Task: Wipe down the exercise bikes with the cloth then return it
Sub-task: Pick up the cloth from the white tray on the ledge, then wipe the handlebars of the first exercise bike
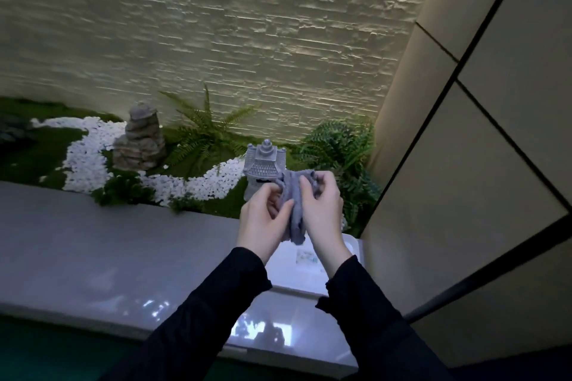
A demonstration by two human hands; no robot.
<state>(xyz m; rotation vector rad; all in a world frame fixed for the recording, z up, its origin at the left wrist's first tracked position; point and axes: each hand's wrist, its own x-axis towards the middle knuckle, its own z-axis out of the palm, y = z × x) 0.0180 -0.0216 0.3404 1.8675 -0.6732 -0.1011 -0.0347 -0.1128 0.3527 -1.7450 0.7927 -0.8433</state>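
I see a nubby grey fabric cloth (296,210), soft and matt; the long grey ledge (108,244) looks like polished stone, glossy with reflections; the pale wall (216,25) is rough split stone; the white pebbles (83,158) look smooth; the small grey pagoda ornament (263,164) seems matt cast stone; my black sleeves (223,303) are matt cloth.

Uplit stone wall (216,25), beige panelled wall (495,133), glossy grey ledge (108,257), fern (204,133)

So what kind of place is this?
Probably an indoor corner with a little decorative garden: white pebbles, ferns and a tiny pagoda below a stone wall. No bikes show.
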